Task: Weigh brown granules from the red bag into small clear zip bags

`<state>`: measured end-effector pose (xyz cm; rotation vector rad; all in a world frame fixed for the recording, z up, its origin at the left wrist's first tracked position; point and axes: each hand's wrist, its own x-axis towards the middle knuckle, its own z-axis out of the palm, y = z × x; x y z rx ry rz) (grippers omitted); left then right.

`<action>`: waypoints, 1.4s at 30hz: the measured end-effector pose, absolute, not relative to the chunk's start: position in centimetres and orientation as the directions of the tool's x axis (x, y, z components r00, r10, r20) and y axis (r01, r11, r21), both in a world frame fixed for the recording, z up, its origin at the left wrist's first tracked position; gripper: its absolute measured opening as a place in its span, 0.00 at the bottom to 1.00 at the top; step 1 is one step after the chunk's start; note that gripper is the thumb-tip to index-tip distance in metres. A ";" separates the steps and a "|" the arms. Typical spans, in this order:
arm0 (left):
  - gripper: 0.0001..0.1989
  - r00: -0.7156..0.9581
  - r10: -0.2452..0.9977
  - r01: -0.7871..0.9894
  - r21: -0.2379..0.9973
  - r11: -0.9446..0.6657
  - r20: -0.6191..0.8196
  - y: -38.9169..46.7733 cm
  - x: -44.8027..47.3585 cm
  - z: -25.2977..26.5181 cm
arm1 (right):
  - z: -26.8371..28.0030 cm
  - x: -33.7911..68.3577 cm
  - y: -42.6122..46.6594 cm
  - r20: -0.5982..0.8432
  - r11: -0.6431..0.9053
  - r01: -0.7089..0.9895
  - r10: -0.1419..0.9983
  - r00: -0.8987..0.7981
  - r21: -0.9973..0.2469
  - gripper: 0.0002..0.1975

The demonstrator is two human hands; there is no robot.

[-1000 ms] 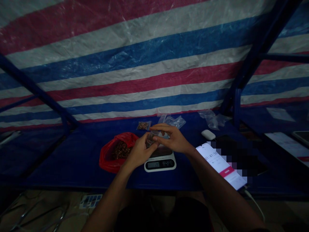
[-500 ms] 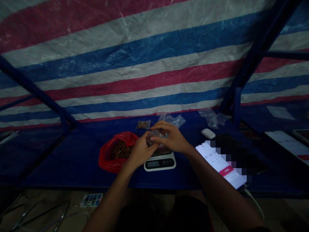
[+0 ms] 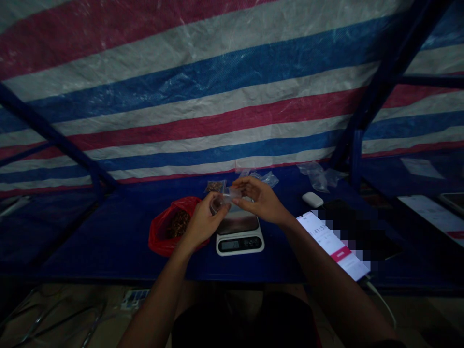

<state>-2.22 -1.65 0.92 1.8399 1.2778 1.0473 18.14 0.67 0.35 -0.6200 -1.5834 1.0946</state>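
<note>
Over the scale, my left hand (image 3: 206, 216) is closed on a clear, thin-walled piece of plastic that looks like a small bag. My right hand (image 3: 258, 199) pinches a small translucent plastic cup (image 3: 231, 194), tilted on its side with its end at the bag. What is inside them I cannot make out. Below the hands is a white digital scale (image 3: 239, 245), its dark plate bare in front and its display lit. To the left, beside my left wrist, an open red plastic bag (image 3: 159, 237) holds many small brown pieces (image 3: 178, 223).
A filled clear zip bag (image 3: 215, 186) lies behind my hands. Clear plastic bags (image 3: 268, 179) lie at the back, more (image 3: 319, 177) farther right. A white earphone case (image 3: 312, 200) and a lit phone (image 3: 331, 246) with a cable are on the blue table (image 3: 108, 241).
My hands have moved slightly apart, the left one leftward and down. The cup is now tilted between them, and more of the scale's plate shows.
</note>
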 end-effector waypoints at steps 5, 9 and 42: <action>0.22 0.018 0.970 0.287 0.929 -0.235 0.241 0.3 -4.5 1.4 | -0.2 18.9 1.6 0.471 0.486 -0.015 0.838 -0.275 -0.874 0.20; 0.23 -0.081 0.957 0.249 0.935 -0.251 0.278 2.4 -5.4 1.3 | -1.4 18.8 2.0 0.457 0.553 0.226 0.812 -0.363 -0.802 0.16; 0.11 0.307 0.951 0.817 0.519 -0.253 -0.020 -2.5 -13.9 1.4 | -0.9 18.2 2.1 0.532 0.558 0.299 0.829 -0.171 -0.774 0.08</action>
